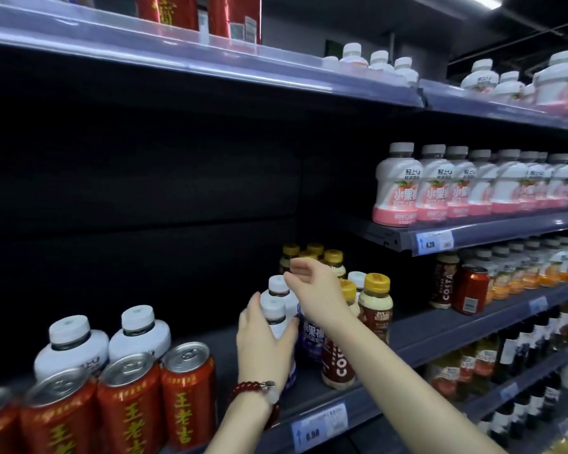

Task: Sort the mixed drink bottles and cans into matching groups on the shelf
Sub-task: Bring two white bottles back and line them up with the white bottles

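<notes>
1. Left hand (263, 339): grip wrapped around a white-capped bottle (274, 314), upright on the shelf (417, 335), mid-scene.
2. Right hand (312, 283): grip wide, fingers spread, holding nothing, just above and right of that bottle, in front of the yellow-capped bottles (376, 303).
3. Red cans (187, 391) grouped near left, two white bottles (138, 335) just behind.
4. Brown coffee bottle (336, 365) beneath the right forearm, beside a purple-labelled bottle (310, 339).
5. Pink bottles (433, 185) lined on the higher shelf, far right.
6. Bead bracelet (253, 388) on the left wrist.
</notes>
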